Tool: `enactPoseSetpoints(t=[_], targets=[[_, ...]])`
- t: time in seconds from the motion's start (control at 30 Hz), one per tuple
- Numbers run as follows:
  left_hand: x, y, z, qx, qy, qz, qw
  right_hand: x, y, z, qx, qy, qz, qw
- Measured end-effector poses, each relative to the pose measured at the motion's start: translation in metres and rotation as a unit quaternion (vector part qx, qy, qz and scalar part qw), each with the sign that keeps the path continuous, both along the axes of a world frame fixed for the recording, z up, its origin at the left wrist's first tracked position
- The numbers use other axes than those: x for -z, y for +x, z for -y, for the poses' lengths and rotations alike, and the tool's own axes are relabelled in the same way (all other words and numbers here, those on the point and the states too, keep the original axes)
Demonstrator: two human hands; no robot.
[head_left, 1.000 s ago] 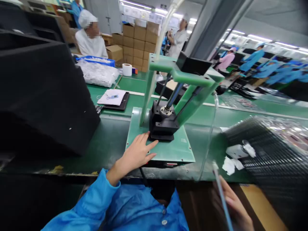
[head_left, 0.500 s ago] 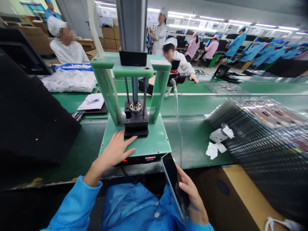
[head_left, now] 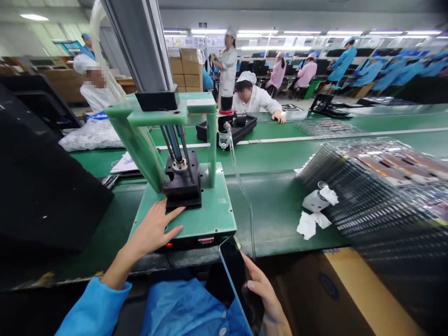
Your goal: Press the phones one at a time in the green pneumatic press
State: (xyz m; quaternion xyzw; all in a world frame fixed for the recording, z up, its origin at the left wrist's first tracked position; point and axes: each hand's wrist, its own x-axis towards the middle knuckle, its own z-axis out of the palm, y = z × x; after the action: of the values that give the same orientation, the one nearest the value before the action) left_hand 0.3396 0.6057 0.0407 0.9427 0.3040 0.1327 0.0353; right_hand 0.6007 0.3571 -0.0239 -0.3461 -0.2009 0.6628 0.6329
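Observation:
A green press fixture point(head_left: 206, 214) stands at the near edge of the green bench, with a black block point(head_left: 184, 184) under its vertical rods. My left hand point(head_left: 152, 228) lies flat on the fixture's base plate, fingers spread, fingertips against the black block. Below the bench edge my right hand point(head_left: 262, 294) grips a dark-screened phone point(head_left: 236, 275) with a light blue edge, tilted up toward the fixture's front right corner. A red light point(head_left: 169, 244) glows on the fixture's front.
A tall stack of clear trays point(head_left: 378, 186) fills the right side. A small white bottle point(head_left: 315, 201) and crumpled wipes point(head_left: 308, 225) lie beside it. A large black box point(head_left: 45, 186) stands at left. A thin clear tube point(head_left: 241, 186) hangs by the fixture. Other workers sit beyond the conveyor.
My right hand has brought the phone up from low at the right toward the fixture's front corner. My left hand has stayed on the base plate. The view has swung to the right.

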Motion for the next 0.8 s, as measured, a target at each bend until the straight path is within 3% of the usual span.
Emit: enactPoseSetpoints(t=[0.43,0.8], targets=[[0.011,-0.001,-0.003,0.004,0.036,0.043,0.998,-0.017,-0.023,-0.033,-0.057,0.033,0.026,0.997],[0.014,0.004,-0.001,-0.017,0.047,0.053,0.997,-0.039,-0.069,-0.041,0.018,0.058,0.066,0.996]])
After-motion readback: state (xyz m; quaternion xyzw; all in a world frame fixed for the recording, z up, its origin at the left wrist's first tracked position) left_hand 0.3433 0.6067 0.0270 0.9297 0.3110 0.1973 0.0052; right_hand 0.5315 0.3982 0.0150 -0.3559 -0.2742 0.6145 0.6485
